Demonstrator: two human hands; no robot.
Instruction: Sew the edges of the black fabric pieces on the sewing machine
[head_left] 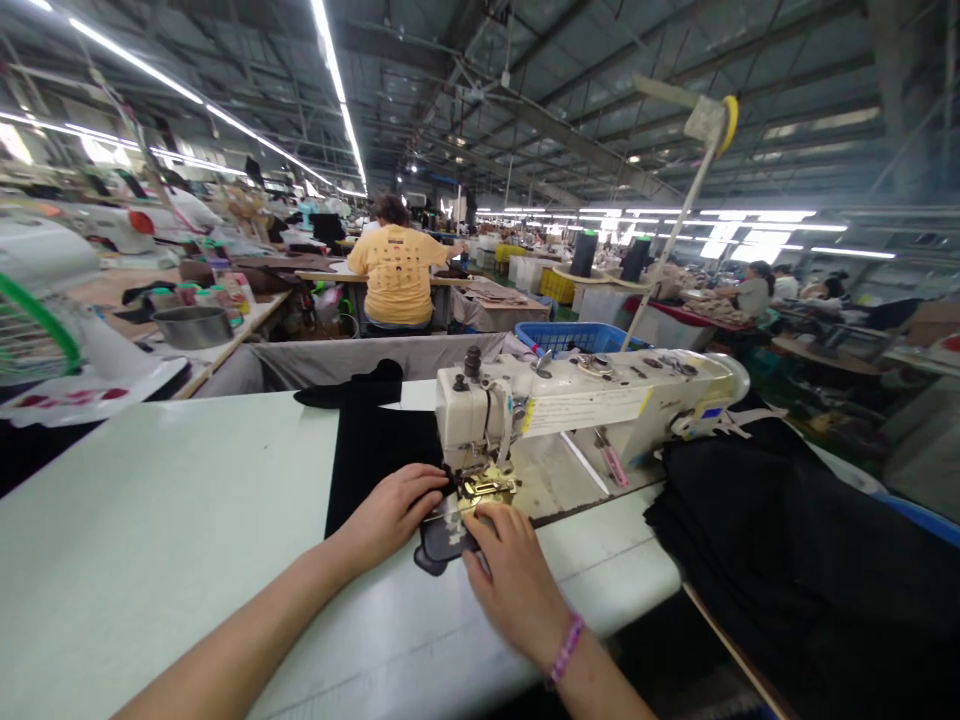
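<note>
And here's the left hand (394, 515), fingers loosely spread over the near end of the black cloth (375, 450), which lies on the pale surface (187, 520), just left of the sewing machine's (585, 400) needle area. The right hand (517, 570) sits at the near side of the gold metal guide (487, 487), thumb apart from the forefinger; whether it pinches anything, one can't tell. Good handling here probably means light, even pressure, cloth flat and edge straight, fingertips well clear of the needle! Far right, more black cloth heaps up (802, 550).
</note>
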